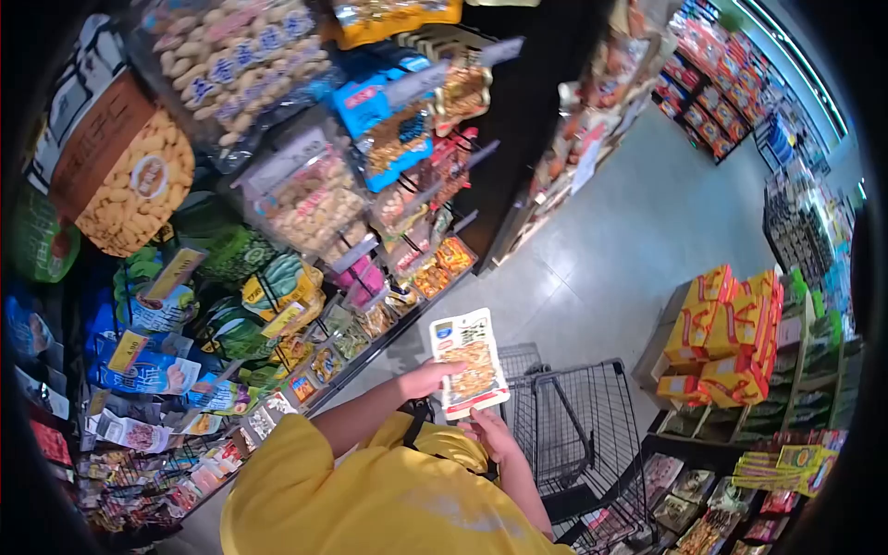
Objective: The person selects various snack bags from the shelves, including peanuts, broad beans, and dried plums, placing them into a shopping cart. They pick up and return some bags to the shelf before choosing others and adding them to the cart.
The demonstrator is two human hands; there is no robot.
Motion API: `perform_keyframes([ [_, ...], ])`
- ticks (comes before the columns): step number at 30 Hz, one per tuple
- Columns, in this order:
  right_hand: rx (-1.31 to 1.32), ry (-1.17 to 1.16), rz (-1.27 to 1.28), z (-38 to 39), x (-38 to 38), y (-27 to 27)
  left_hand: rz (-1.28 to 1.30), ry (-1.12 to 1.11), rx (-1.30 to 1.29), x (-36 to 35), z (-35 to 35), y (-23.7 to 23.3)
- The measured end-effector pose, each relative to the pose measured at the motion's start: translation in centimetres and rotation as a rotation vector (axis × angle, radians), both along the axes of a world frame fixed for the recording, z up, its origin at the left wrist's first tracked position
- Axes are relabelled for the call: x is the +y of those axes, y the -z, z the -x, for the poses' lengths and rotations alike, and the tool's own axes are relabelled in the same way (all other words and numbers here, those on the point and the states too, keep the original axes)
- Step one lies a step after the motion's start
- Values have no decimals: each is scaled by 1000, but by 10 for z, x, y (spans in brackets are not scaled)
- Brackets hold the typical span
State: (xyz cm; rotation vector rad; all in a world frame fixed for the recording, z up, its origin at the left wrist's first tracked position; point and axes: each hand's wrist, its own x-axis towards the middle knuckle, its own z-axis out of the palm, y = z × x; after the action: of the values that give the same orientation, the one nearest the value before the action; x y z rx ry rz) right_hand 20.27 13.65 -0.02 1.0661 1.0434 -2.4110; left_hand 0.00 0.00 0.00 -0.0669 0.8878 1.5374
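Both my hands hold a flat snack packet (470,365) in front of my yellow shirt. It is white, with a picture of light brown food on its front and a red strip along the lower edge. My left hand (428,379) grips the packet's left side, thumb across the front. At the bottom edge, my right hand (493,433) pinches the packet, its fingers partly hidden behind it. Just beyond the packet stands a wire shopping cart (592,416), touched by neither hand as far as I can see.
On the left, a tall rack holds hanging bags of peanuts (245,69), green seed bags (231,328) and other snacks. Yellow and red boxes (726,333) are stacked at the right, above low shelves of packets (703,499). Grey floor (592,250) runs between the shelves.
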Motion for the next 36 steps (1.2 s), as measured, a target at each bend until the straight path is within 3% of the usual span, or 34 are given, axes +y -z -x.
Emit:
perform_keyframes([
  [2,-155,67,-90,-9,28,-16,61,-14,26,7,-17,-7],
  [3,1,41,-21,84,-44,22,166,-23,116,-88,75,-39],
  [5,-17,-109,-311,97,-25,-16,195,-3,174,-111,59,-46],
  [7,23,-182,-315,114,-17,-38,265,-2,351,-124,44,-74],
  [11,236,-448,-287,164,-23,-55,142,-163,142,-129,23,-47],
  [14,259,-217,-295,192,-38,-32,119,-289,194,-100,29,-52],
  [17,222,-64,-226,219,-27,-13,151,-258,291,-68,48,-56],
  [18,259,21,-138,230,-20,-17,78,-257,478,-59,56,-59],
  [20,345,136,18,251,0,-26,121,-245,577,-36,81,-64],
  [21,356,129,11,263,14,-32,160,-227,658,-28,91,-70],
  [23,380,148,-47,290,43,-24,179,-208,542,-8,113,-71],
  [25,431,140,-73,317,80,-45,365,-254,415,21,135,-83],
  [26,473,125,-109,337,105,-58,391,-176,622,42,160,-74],
  [29,579,123,-280,366,146,-95,252,-241,791,81,194,-69],
  [31,589,111,-351,382,169,-105,224,-303,758,107,209,-96],
  [34,663,110,-373,408,192,-124,115,-337,1016,135,228,-132],
  [36,710,118,-401,426,204,-140,141,-374,983,149,239,-156],
])
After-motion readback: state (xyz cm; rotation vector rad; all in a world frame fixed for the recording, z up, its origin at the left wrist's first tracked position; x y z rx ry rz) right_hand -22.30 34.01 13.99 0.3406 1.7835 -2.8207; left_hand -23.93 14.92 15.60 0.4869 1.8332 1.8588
